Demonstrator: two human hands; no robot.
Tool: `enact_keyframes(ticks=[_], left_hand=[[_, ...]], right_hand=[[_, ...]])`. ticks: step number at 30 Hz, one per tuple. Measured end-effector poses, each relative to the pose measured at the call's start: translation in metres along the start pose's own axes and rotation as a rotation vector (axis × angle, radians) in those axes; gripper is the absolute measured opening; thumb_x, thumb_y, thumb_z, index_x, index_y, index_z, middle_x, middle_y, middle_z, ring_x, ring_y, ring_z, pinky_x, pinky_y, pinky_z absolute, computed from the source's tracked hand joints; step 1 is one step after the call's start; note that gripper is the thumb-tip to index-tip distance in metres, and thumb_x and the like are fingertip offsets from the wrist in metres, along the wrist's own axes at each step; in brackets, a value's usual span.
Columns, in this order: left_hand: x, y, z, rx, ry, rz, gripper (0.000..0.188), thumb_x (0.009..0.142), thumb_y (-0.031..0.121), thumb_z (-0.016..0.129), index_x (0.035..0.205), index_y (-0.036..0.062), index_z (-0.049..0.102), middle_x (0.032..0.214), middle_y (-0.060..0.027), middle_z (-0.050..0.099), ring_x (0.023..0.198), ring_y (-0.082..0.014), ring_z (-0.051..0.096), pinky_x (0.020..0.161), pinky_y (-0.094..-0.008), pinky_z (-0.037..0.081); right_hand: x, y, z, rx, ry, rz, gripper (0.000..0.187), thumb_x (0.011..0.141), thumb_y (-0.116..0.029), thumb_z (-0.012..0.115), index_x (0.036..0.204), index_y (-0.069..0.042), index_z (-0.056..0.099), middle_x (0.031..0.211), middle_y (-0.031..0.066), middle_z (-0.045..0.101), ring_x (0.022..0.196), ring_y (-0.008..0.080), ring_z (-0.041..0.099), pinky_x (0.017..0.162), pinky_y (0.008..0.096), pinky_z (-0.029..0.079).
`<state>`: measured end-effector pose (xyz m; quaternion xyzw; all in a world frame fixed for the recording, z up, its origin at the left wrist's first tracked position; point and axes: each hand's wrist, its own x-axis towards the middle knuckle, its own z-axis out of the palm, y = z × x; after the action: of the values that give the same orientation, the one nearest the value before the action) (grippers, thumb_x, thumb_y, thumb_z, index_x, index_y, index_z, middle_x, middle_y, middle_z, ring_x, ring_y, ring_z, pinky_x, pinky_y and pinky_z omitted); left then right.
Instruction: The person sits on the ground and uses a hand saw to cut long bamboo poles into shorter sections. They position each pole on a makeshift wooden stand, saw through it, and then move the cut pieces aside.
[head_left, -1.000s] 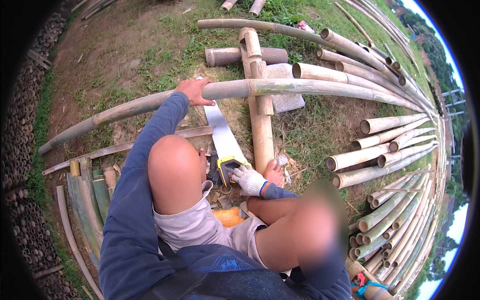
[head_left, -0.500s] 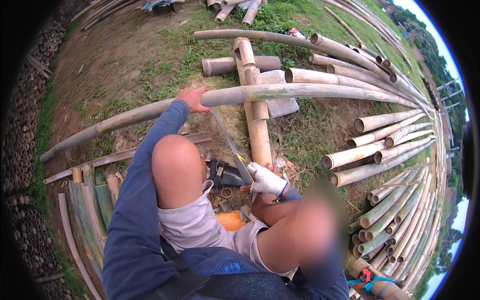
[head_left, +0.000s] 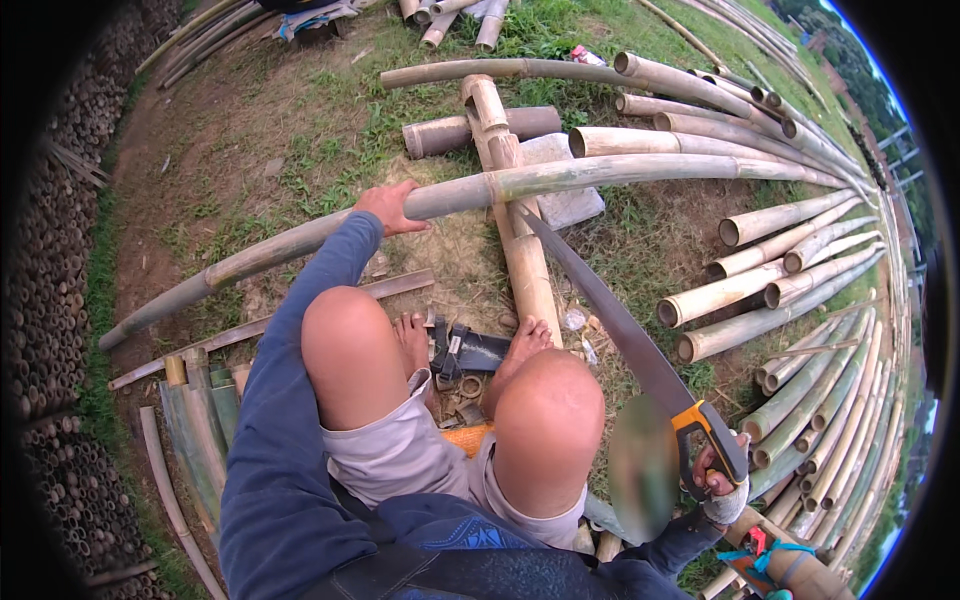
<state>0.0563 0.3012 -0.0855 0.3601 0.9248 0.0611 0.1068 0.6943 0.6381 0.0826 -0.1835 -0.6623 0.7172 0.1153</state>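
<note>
A long bamboo pole point(head_left: 610, 170) crosses in front of me, over a notched bamboo support point(head_left: 527, 275). My bare left hand point(head_left: 392, 208) is closed around the pole, left of where the two cross. Far out to the right, my right hand point(head_left: 722, 475), in a white glove with bare fingertips, grips the yellow-and-black handle of a handsaw point(head_left: 622, 325). Its blade slants up and left, the tip close to the pole's near side beside the support. I cannot tell whether the tip touches the pole.
My bare feet flank a black strapped piece point(head_left: 470, 353) on the ground. A thick bamboo piece point(head_left: 540, 122) lies under the support's far end, beside a grey block point(head_left: 570, 203). Several bamboo poles point(head_left: 720, 310) spread at right; more cut lengths point(head_left: 200, 410) lie at left.
My right hand has swung from between my knees out to the right, carrying the saw. The blade now points up-left, its tip at the support. My left hand still grips the pole.
</note>
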Motion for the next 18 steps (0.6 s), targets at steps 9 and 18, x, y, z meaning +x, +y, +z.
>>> enact_keyframes(ticks=[9, 18], left_hand=[[0.004, 0.006, -0.006, -0.002, -0.079, 0.026, 0.099, 0.077, 0.073, 0.083, 0.149, 0.0136, 0.052, 0.131, -0.0226, 0.072, 0.122, -0.0413, 0.070, 0.106, -0.0505, 0.054], [0.052, 0.058, -0.057, 0.327, -0.101, 0.304, 0.117, 0.079, 0.076, 0.081, 0.164, 0.0130, 0.032, 0.152, -0.0230, 0.051, 0.134, -0.0432, 0.057, 0.113, -0.0539, 0.049]], right_hand=[[0.213, 0.110, 0.135, -0.104, 0.238, -0.110, 0.039, 0.095, -0.004, 0.082, 0.123, -0.008, 0.056, 0.100, 0.0018, 0.065, 0.082, 0.0093, 0.063, 0.071, 0.0262, 0.053], [0.252, 0.138, 0.148, -0.261, 0.160, -0.294, 0.040, 0.099, -0.012, 0.078, 0.131, -0.005, 0.056, 0.114, 0.0063, 0.066, 0.105, 0.0141, 0.061, 0.093, 0.0326, 0.053]])
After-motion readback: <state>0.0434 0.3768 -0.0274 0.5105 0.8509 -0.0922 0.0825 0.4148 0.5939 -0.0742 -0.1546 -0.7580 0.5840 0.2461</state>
